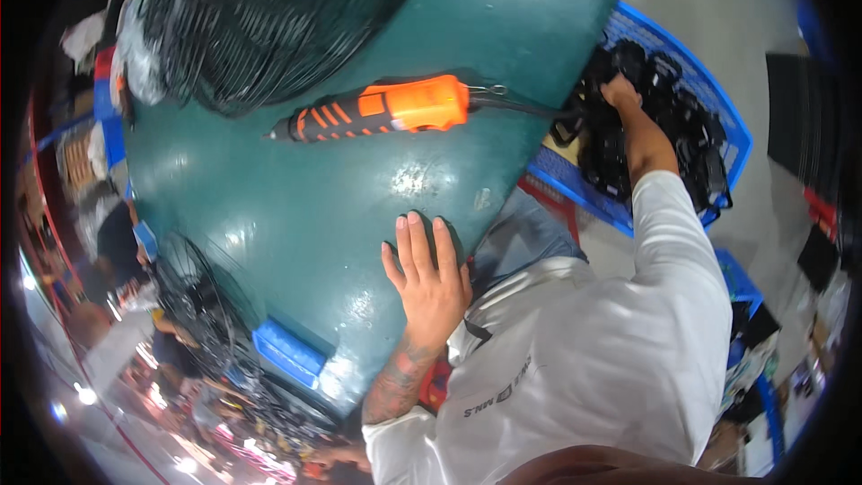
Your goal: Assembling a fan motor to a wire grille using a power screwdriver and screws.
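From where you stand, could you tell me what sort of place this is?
Probably a fan assembly workshop: a green workbench, an orange power screwdriver, black wire fan guards, and a blue crate of black parts.

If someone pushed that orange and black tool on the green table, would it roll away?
Probably not far: the orange and black tool has a boxy orange body lying flat on the green table. Its attached cord would likely drag and tug it. It looks stiff.

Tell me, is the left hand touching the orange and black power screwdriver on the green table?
Apart. The head view shows the left hand flat on the green table, with bare tabletop between it and the screwdriver.
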The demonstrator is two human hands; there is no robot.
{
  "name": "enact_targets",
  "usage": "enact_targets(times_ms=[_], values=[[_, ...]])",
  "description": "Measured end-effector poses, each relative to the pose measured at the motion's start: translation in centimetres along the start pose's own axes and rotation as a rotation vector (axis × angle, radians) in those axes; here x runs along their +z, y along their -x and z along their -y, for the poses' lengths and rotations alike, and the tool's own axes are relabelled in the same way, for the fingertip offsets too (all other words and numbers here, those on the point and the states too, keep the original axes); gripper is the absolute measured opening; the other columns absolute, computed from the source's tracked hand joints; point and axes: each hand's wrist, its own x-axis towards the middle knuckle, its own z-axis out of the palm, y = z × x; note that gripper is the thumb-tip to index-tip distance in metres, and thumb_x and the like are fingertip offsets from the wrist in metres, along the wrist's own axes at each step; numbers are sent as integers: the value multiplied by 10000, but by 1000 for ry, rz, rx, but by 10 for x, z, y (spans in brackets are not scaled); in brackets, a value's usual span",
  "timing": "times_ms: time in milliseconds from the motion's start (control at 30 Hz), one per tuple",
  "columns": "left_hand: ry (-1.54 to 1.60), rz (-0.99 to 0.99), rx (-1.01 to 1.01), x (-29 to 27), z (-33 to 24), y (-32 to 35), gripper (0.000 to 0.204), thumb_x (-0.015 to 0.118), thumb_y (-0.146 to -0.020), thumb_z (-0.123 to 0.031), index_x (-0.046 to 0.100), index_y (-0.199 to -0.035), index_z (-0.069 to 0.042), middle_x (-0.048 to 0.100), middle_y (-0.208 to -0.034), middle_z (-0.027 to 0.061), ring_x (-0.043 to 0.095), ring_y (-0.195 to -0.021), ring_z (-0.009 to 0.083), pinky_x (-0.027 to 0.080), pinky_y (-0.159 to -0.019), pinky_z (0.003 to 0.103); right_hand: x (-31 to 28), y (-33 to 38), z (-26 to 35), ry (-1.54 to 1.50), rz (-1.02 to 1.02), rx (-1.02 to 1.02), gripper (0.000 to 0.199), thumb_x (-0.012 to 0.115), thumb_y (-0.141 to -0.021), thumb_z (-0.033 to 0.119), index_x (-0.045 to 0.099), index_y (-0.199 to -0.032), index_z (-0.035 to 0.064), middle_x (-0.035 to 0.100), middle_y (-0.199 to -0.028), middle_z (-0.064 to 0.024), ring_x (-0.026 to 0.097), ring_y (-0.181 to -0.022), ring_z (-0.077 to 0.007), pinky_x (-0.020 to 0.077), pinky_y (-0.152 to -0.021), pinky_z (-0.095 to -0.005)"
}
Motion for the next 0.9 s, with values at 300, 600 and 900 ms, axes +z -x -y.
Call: enact_targets(times_ms=[300,600,900], values=[[37,-47,20,5,6,7,802,736,-808,-156,409,-1522,1,307,-1603,282,300,-1498,430,236,-1161,647,-39,75,-24,245,-339,-383,321,674,-905,339,706,-1037,48,730,-1038,-220,694,-1027,-404,547,-911,-515],[445,-150,121,-11,16,26,870,784,-832,-351,396,-1528,-2,343,-1581,268,292,-1495,435,209,-1185,640,-153,379,0,224,619,-1476,290,803,-845,240,740,-1005,6,750,-958,-158,707,-920,-339,546,-831,-391],[1075,-382,96,-36,43,148,1274,992,-592,-416,295,-1568,14,389,-1531,278,412,-1406,464,365,-1157,514,-130,540,160,-479,1063,-1630,238,805,-870,179,715,-1010,9,687,-860,-23,575,-655,-81,455,-584,-246]])
